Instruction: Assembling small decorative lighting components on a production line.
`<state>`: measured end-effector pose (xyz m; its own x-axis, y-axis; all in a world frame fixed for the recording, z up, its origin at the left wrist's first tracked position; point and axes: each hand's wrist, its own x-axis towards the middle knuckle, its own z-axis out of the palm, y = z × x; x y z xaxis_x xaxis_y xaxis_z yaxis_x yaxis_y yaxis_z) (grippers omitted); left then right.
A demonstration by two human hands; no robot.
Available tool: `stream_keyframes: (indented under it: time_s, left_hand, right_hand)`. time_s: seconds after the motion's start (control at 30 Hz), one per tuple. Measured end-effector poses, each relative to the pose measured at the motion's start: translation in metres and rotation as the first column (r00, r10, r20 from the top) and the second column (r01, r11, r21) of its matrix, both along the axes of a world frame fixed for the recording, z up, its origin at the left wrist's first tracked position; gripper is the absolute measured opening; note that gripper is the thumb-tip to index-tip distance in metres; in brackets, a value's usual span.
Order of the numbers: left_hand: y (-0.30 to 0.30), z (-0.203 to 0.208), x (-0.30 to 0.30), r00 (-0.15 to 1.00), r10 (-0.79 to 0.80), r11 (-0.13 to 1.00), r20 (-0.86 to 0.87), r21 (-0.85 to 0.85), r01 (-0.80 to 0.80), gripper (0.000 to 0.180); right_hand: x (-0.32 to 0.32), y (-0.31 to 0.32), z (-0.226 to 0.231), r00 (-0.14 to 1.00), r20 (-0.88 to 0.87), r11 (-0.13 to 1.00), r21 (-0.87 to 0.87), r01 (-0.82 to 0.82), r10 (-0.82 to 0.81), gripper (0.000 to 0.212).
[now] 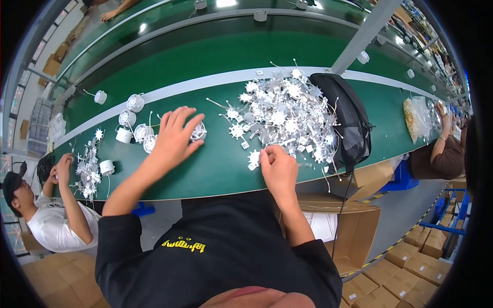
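My left hand (177, 134) is over the green work table with its fingers spread. A round white housing (199, 131) lies beside its thumb and forefinger; whether they touch it I cannot tell. My right hand (278, 167) is closed in a pinch at the edge of a star-shaped white piece (254, 158), in front of a big pile of similar star-shaped pieces (287, 113) with thin wires. Several more round white housings, one a white cup with a wire (124, 135), stand left of my left hand.
A black mesh bag (346, 120) borders the pile on the right. Behind the table runs a green conveyor (205, 56) with a pale rail. A co-worker in white (61, 220) handles pieces at the left; another person's arm (442, 120) is far right. An open carton (354, 236) stands below.
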<state>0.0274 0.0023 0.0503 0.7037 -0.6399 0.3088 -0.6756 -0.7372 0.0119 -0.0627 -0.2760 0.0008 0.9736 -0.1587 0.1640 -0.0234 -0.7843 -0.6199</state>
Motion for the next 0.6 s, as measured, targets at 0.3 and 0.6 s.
stream_keyframes:
  time_s: [0.3,0.6]
  left_hand:
    - [-0.007,0.003,-0.074,0.597,-0.271,0.803,-0.755,-0.52,-0.293,0.022]
    - [-0.013,-0.025,-0.08,0.048,-0.767,0.232,-0.639,-0.347,-0.909,0.025]
  right_hand:
    - [-0.009,0.038,0.022,0.972,0.229,0.729,0.673,-0.125,-0.045,0.006]
    - [-0.017,0.085,0.021,0.698,0.463,0.809,-0.075,-0.583,0.546,0.03]
